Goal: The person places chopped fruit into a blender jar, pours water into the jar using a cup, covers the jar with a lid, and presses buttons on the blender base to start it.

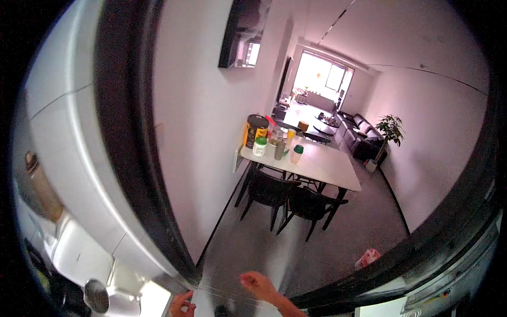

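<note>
Fingers of your left hand (182, 305) curl part-open beside the dark door frame (171, 248), nothing visible in them; your right hand's (257, 283) closure you cannot tell. Desk (327, 166) lies well ahead, long axis crosswise, right hand nearer.

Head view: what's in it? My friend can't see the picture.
A person's left hand and right hand show at the bottom. Ahead, a pale table holds containers, with dark chairs beside it. Beyond are a sofa and bright window.

Desk (330, 166) beyond the doorway (138, 132)
Containers (259, 147) on its left end, two chairs (270, 190) before it, sofa (349, 133) behind right
</note>
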Available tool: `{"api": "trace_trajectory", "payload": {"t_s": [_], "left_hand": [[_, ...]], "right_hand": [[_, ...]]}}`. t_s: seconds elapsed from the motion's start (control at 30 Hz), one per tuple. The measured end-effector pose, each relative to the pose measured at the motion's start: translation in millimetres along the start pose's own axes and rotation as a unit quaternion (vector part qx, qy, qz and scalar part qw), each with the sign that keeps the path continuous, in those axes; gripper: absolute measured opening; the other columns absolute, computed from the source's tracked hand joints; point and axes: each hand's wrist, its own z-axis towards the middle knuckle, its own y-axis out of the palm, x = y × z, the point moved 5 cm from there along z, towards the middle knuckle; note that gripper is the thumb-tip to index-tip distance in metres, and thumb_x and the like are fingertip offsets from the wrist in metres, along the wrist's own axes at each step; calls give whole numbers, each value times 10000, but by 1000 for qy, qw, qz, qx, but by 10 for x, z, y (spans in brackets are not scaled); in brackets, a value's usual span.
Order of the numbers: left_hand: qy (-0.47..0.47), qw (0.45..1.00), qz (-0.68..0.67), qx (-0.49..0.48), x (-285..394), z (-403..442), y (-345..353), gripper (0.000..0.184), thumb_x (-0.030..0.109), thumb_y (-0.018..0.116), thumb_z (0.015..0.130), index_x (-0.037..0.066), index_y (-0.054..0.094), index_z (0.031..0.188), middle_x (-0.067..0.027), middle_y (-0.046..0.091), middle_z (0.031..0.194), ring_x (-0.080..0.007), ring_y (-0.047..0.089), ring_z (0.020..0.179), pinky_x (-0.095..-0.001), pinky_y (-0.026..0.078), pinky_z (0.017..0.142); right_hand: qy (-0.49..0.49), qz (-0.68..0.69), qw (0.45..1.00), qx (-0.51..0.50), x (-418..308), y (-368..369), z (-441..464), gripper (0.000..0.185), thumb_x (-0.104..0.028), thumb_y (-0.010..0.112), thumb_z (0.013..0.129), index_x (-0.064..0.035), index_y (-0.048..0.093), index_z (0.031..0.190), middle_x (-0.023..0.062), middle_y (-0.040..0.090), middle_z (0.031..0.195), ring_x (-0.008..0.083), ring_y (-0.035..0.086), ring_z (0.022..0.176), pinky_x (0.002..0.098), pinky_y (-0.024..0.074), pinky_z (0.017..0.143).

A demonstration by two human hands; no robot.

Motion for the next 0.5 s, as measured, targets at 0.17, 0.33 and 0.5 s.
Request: {"api": "trace_trajectory", "payload": {"t_s": [0.17, 0.33, 0.5], "left_hand": [[41, 991, 62, -112, 334, 1106, 588, 332, 25, 603, 884, 55, 611, 1215, -120, 635, 1002, -208, 603, 798, -308, 495, 692], [109, 983, 110, -94, 165, 1848, 1017, 385, -5, 640, 859, 63, 613, 1237, -113, 601, 1122, -197, 597, 778, -295, 489, 673], [-102, 982, 157, -29, -32, 2422, 1671, 313, 37, 639, 900, 44, 629, 1213, -53, 623, 914, -152, 553, 727, -301, 470, 644]], "right_hand": [[5, 141, 984, 113, 711, -1216, 1133, 368, -200, 665, 918, -42, 550, 1230, 88, 655, 1098, 184, 629, 963, 314, 510, 851], [-69, 191, 946, 252, 1454, -2655, 2579, 402, -150, 721, 870, -68, 544, 1222, 63, 629, 1052, 127, 598, 872, 278, 522, 703], [-21, 145, 921, 361, 2197, -3991, 4401, 544, -209, 794, 803, -32, 515, 1236, 89, 619, 1033, 163, 599, 897, 295, 513, 771]]}}
